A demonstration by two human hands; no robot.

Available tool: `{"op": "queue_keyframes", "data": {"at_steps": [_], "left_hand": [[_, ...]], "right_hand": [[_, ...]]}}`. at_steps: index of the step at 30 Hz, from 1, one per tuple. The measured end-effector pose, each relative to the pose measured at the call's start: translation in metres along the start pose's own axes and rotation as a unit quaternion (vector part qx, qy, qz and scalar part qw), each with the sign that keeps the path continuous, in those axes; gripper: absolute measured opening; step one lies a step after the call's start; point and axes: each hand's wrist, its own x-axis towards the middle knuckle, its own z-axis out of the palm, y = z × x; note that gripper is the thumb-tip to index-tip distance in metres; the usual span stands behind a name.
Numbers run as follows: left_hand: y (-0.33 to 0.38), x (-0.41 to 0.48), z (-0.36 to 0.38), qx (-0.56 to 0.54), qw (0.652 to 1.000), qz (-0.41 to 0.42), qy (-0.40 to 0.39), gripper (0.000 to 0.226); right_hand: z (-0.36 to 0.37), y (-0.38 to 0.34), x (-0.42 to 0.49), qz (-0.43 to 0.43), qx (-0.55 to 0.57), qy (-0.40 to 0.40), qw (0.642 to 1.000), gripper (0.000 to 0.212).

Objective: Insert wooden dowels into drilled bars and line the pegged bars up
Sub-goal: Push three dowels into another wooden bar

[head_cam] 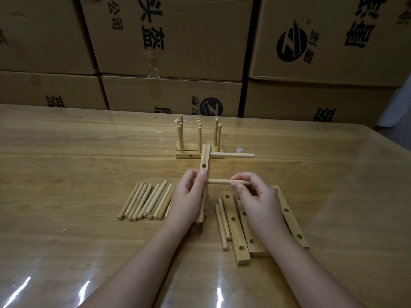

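Observation:
My left hand (189,196) grips a drilled wooden bar (205,161) held upright above the table. One dowel (233,155) sticks out to the right from its upper hole; an empty hole shows just below. My right hand (255,196) pinches a second dowel (219,182) whose left end meets the bar at the middle. Several pegged bars (199,150) stand lined up behind, dowels pointing up. Loose dowels (146,202) lie in a row at the left. Drilled bars (234,225) lie at the right, partly under my right hand.
Two more loose dowels (222,223) lie beside the drilled bars. The wooden table (66,174) has a glossy transparent cover. Stacked cardboard boxes (169,41) form a wall right behind the table's far edge.

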Motion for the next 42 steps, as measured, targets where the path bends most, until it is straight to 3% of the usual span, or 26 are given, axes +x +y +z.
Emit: {"op": "queue_keyframes", "data": {"at_steps": [6, 10, 13, 15, 20, 35, 42], "left_hand": [[-0.002, 0.000, 0.000, -0.016, 1.000, -0.001, 0.015, 0.028], [-0.006, 0.005, -0.002, -0.085, 0.993, -0.045, 0.067, 0.030], [-0.006, 0.009, -0.003, -0.161, 0.980, -0.072, 0.091, 0.030], [-0.006, 0.011, -0.005, -0.209, 0.969, -0.078, 0.104, 0.032], [-0.006, 0.013, -0.004, -0.262, 0.955, -0.086, 0.108, 0.035], [-0.003, 0.009, -0.002, -0.236, 0.965, -0.079, 0.088, 0.032], [-0.003, 0.008, -0.002, -0.239, 0.964, -0.080, 0.083, 0.030]], "right_hand": [[0.004, 0.000, -0.003, -0.057, 0.034, 0.030, 0.997, 0.040], [0.004, 0.005, -0.002, -0.042, 0.003, 0.053, 0.998, 0.033], [0.008, 0.006, 0.001, -0.042, -0.150, -0.076, 0.985, 0.022], [0.012, 0.007, 0.001, -0.075, -0.260, -0.180, 0.946, 0.034], [0.017, 0.009, 0.001, -0.118, -0.324, -0.275, 0.898, 0.057], [0.018, 0.010, 0.001, -0.112, -0.331, -0.233, 0.908, 0.027], [0.018, 0.006, 0.000, -0.114, -0.332, -0.219, 0.910, 0.031]]}}
